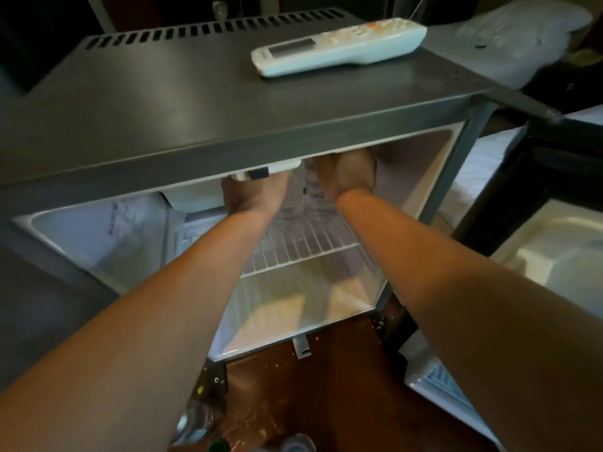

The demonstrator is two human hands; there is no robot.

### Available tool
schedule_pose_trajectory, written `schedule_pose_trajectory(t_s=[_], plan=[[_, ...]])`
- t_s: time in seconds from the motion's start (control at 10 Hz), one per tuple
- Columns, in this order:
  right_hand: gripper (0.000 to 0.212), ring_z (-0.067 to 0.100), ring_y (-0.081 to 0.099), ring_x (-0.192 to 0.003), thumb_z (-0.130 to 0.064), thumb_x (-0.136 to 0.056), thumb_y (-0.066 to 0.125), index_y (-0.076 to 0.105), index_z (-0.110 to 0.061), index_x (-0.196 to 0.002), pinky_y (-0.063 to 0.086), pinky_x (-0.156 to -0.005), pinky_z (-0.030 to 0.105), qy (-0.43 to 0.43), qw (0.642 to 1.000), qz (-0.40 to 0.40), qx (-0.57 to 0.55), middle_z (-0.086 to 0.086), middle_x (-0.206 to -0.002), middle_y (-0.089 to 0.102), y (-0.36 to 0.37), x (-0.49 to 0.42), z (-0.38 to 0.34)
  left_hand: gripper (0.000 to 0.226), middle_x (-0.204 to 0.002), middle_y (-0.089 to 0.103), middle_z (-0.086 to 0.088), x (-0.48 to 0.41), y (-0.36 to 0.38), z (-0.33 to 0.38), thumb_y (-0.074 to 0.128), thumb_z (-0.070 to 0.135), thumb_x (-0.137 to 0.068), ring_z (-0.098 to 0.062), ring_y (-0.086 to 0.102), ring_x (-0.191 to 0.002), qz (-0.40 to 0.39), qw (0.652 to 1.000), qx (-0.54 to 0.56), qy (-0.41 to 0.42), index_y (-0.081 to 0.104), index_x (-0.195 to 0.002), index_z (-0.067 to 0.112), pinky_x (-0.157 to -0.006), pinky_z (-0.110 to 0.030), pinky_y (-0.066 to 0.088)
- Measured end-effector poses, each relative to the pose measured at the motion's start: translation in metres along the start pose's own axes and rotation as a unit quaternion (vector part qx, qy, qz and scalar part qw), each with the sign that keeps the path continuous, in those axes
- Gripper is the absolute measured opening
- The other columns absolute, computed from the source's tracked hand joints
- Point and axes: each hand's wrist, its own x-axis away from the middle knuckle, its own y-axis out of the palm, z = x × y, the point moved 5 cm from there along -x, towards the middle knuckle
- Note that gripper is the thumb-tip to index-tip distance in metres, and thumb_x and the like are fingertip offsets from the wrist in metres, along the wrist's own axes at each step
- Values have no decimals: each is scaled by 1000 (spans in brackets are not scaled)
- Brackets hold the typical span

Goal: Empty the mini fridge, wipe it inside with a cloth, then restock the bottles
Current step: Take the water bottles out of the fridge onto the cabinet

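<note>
View from above of a grey mini fridge [228, 102] with its door [554, 223] swung open to the right. Both bare arms reach into the upper part, above a white wire shelf [303, 246]. The left hand [257, 194] and right hand [349, 177] close around a clear plastic bottle [298, 194] between them; how tightly the fingers wrap cannot be told. A white remote control [339, 47] lies on top of the fridge. More bottles [195, 422] sit on the brown floor [326, 386] below
</note>
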Motion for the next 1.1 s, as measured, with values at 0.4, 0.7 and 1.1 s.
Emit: schedule_pose_trajectory(t_s=[0.4, 0.7, 1.1], plan=[[43, 18, 68, -89, -46, -70, 82, 69, -22, -103, 58, -79, 40, -10, 996, -41, -82, 0, -98, 71, -106, 184, -30, 53, -91, 72, 4, 161, -105, -1, 73, 67, -56, -20, 69, -88, -31, 983, 46, 174, 72, -89, 26, -78, -41, 57], [39, 4, 61, -70, -44, -71, 82, 69, -19, -98, 58, -78, 34, -26, 999, -27, -35, -2, -89, 67, -195, 283, -20, 27, -74, 62, 5, 280, -142, 16, 80, 42, -74, -6, 58, -66, -95, 964, -20, 246, 67, -79, 18, -47, -17, 42], [29, 22, 65, -92, -36, -72, 81, 68, -23, -93, 54, -81, 35, 48, 995, -81, 38, 2, -95, 69, -229, 399, 76, 33, -78, 63, 7, 419, -82, -42, 81, 48, -70, -16, 61, -73, -201, 945, -121, 228, 59, -80, 26, -64, -33, 49]])
